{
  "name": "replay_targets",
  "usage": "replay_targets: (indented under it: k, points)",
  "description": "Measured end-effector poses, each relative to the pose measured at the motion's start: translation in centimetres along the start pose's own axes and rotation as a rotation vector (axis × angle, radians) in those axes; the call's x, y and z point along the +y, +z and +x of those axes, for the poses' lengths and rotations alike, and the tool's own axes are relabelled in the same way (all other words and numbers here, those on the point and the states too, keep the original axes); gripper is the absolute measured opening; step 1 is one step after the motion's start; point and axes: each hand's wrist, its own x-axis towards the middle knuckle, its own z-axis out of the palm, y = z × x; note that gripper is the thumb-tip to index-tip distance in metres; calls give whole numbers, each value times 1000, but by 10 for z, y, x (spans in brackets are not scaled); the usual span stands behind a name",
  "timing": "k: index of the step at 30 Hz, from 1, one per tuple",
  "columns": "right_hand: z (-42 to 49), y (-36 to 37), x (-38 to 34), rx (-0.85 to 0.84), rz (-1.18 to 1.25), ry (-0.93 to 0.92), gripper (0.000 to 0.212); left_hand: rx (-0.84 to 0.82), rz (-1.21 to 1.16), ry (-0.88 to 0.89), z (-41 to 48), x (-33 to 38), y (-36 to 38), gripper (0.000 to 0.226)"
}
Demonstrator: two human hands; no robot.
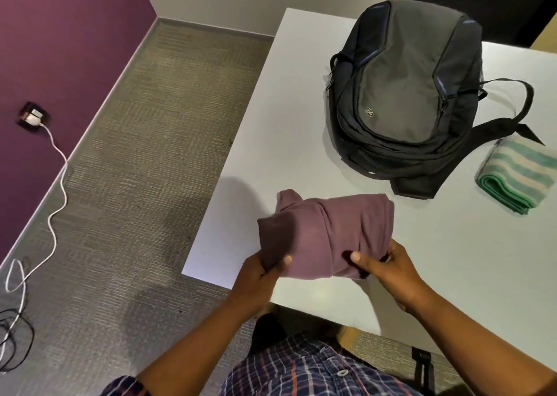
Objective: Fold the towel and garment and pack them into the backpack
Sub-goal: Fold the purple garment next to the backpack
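A mauve garment [340, 230], folded into a thick bundle, lies near the front left corner of the white table [452, 260]. My left hand [259, 278] grips its near left edge, which is lifted off the table. My right hand [391, 272] pinches its near right edge, thumb on top. A dark grey backpack [404, 88] lies flat farther back, its zippers look closed and its straps trail to the right. A folded green and cream striped towel [515, 175] rests to the right of the backpack, next to a strap.
The table's left edge [229, 166] drops to a carpeted floor. A white charger cable [57, 202] runs from a wall socket [31, 116] on the purple wall across the floor. Black cables [12, 335] lie at the far left.
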Motion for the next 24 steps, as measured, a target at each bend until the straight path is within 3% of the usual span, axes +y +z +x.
replay_targets:
  k: [3,5,8,10,14,17,19,22,24]
  points:
    - [2,1,8,-40,-193,-29,62,106,3,57,5,7,10,18]
    - [6,0,15,-12,-244,-37,63,173,75,92,8,6,14,15]
    - [14,3,27,14,-286,-40,58,295,242,88,15,-6,15,28]
    - [19,4,38,2,-354,-17,59,358,363,37,18,-17,14,51]
    - [24,8,47,71,-513,161,79,511,485,-125,19,-28,11,64]
    - [23,13,27,310,-558,-24,76,599,597,82,18,-18,9,63]
    - [22,22,9,358,-605,-230,71,593,695,253,18,-11,12,62]
    - [29,48,-9,270,-729,-490,65,508,838,427,25,-5,23,67]
    - [36,69,-11,157,-863,-563,63,419,950,447,30,-12,30,70]
